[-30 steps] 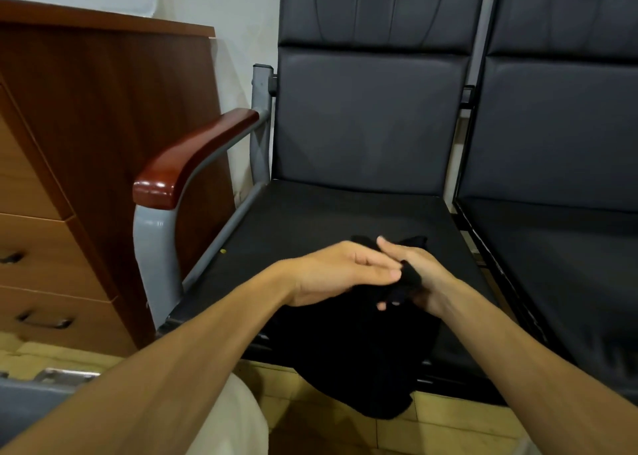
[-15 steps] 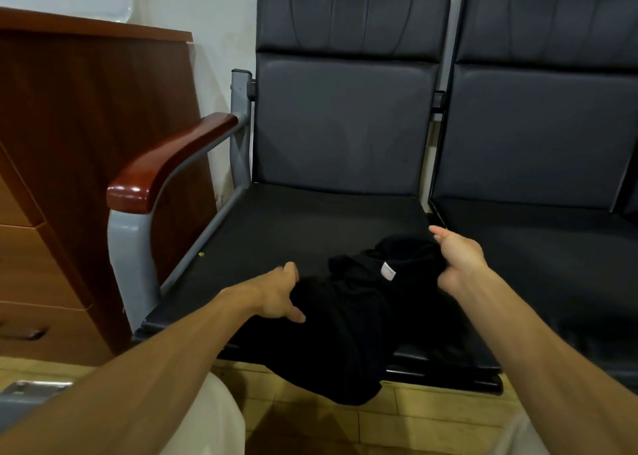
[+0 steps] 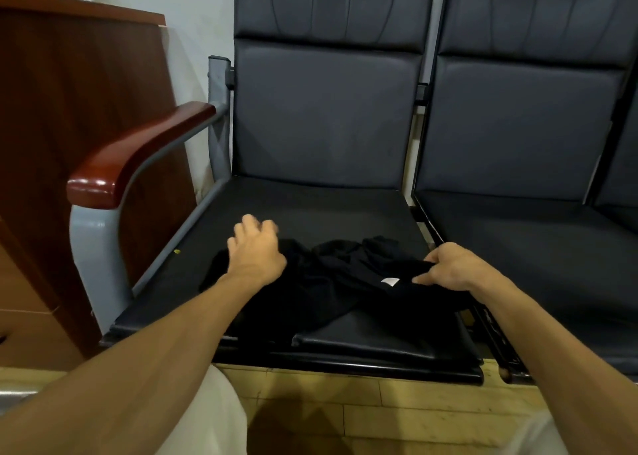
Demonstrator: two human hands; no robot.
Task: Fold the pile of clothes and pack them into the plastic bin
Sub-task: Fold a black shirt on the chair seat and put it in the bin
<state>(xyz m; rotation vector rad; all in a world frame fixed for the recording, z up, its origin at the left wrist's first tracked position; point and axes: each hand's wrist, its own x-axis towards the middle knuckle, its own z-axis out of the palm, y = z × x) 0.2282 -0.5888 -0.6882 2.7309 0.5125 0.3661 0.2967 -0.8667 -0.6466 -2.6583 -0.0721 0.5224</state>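
A black garment [image 3: 331,282] lay crumpled on the dark padded seat [image 3: 310,206] of a waiting-room bench, near the seat's front edge, with one part of it draped over that edge. A small white label [image 3: 390,282] showed on the cloth.

The left hand [image 3: 255,251] rested on the left part of the garment, its fingers [image 3: 248,225] blurred and loosely curled; whether they gripped any cloth could not be told. Half a second earlier this hand had sat lower, at the garment's near-left edge; it had since moved up and away from the person, over the cloth.

The right hand [image 3: 452,266] was at the garment's right end, fingers closed on a bunched fold of black fabric. Compared with half a second earlier, it had come down closer to the seat, and the cloth between the two hands was stretched out flatter and wider. A second before, both hands had met together over the bunched garment at the middle of the seat; they were now well apart.

A red-brown wooden armrest [image 3: 138,157] on a grey metal frame stood to the left of the seat, with a wooden cabinet [image 3: 69,81] beyond it. A second dark seat [image 3: 535,247] adjoined on the right. Pale floor tiles [image 3: 379,416] showed below.
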